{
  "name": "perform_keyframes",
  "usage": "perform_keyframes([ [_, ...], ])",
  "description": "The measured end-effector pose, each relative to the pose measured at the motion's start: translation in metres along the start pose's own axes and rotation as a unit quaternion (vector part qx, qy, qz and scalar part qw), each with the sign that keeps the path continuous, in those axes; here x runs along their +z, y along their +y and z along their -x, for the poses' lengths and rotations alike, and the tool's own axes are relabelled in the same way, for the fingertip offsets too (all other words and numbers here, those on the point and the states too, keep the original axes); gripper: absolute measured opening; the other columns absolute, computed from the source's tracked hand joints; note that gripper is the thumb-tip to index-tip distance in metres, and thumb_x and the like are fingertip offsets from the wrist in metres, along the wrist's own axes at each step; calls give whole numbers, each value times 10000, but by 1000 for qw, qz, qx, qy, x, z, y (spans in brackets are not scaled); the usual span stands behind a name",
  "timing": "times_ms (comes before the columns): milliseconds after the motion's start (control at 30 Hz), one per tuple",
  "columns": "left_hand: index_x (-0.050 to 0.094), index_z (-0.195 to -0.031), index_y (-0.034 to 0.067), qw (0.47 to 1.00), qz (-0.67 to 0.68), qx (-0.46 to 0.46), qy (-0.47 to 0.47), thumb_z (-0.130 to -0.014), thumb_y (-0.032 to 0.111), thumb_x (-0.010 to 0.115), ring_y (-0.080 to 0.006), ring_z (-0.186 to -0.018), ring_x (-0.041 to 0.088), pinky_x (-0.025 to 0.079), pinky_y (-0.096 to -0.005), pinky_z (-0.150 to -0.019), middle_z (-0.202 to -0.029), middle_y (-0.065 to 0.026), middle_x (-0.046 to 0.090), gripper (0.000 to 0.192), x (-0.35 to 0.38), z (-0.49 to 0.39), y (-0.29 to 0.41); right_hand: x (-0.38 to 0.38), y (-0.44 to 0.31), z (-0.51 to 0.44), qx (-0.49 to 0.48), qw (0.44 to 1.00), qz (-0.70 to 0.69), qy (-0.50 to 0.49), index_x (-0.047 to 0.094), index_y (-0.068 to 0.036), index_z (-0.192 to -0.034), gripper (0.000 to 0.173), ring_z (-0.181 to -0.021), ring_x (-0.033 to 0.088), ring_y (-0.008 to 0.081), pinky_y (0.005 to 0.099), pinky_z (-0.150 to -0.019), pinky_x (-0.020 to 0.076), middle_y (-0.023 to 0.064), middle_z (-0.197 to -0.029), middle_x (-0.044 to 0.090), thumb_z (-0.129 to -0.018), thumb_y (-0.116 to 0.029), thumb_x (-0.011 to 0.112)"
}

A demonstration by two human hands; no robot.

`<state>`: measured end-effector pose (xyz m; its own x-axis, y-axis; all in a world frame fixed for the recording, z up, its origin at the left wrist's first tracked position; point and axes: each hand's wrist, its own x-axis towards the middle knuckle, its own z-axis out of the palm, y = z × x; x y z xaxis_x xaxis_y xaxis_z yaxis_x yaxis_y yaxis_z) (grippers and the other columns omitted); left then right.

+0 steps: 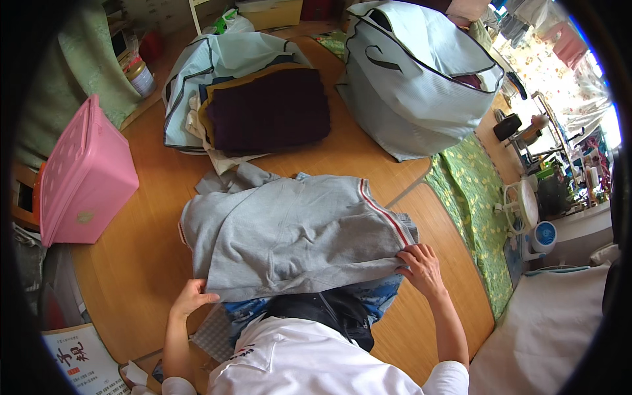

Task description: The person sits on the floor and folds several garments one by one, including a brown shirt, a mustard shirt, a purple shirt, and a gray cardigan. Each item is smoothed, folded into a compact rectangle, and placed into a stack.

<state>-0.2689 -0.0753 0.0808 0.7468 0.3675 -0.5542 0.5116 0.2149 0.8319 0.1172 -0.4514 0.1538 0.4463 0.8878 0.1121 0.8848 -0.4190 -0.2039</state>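
A grey knit garment (291, 232) with red and white striped trim lies spread out on the wooden surface in front of me. My left hand (190, 297) pinches its near left corner between thumb and fingers. The near right edge, beside the striped trim, is gripped by my right hand (420, 269). Other grey cloth shows behind the garment and under its right side. Farther off, a dark purple folded garment (269, 111) tops a stack of folded clothes leaning out of an open light-blue storage bag (185, 74).
A pink plastic box (94, 182) stands at the left. A large light-blue fabric bag (410, 94) stands at the back right, beside green patterned cloth (469, 212). A small blue and white fan (544, 236) is at the right. A printed sheet (86, 360) lies at the lower left.
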Motion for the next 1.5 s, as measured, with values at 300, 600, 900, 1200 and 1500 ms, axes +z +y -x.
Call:
perform_keyframes([
  [300, 615, -936, 6, 962, 54, 224, 148, -823, 102, 594, -84, -782, 558, 453, -241, -727, -867, -17, 625, 150, -26, -36, 105, -11, 42, -27, 80, 970, -220, 60, 580, -12, -821, 233, -781, 589, 265, 325, -647, 474, 85, -950, 604, -620, 23, 692],
  [600, 609, -972, 24, 867, -51, 466, 171, -877, 156, 554, -54, -814, 523, 405, -214, -768, -894, 23, 611, 172, -82, -131, 300, -76, 106, -137, 130, 887, -394, 200, 497, -2, -861, 130, -575, 604, 149, 268, -472, 477, 62, -681, 568, -789, 85, 563],
  [900, 614, -956, 14, 788, -94, 567, 221, -877, 145, 544, -58, -789, 520, 403, -212, -727, -867, 7, 608, 168, -112, -78, 367, -164, 91, -144, 33, 804, -469, 365, 554, -5, -888, 144, -690, 528, 87, 209, -614, 424, 27, -784, 590, -774, 83, 555],
  [1200, 588, -972, -18, 843, 9, 408, 349, -860, 208, 582, -150, -868, 561, 415, -290, -812, -942, -66, 613, 252, -97, 27, 112, -121, 18, -6, 73, 876, -436, 194, 558, 16, -697, 178, -744, 628, 217, 323, -662, 512, 137, -761, 636, -648, 186, 543],
  [1500, 632, -892, -8, 964, 203, 150, 88, -710, 166, 748, -111, -821, 567, 413, -254, -795, -866, -25, 640, 277, -11, 23, -14, -4, -18, 42, 168, 913, -324, -185, 623, -63, -968, 301, -858, 592, 236, 331, -739, 475, 82, -925, 620, -711, -178, 728],
])
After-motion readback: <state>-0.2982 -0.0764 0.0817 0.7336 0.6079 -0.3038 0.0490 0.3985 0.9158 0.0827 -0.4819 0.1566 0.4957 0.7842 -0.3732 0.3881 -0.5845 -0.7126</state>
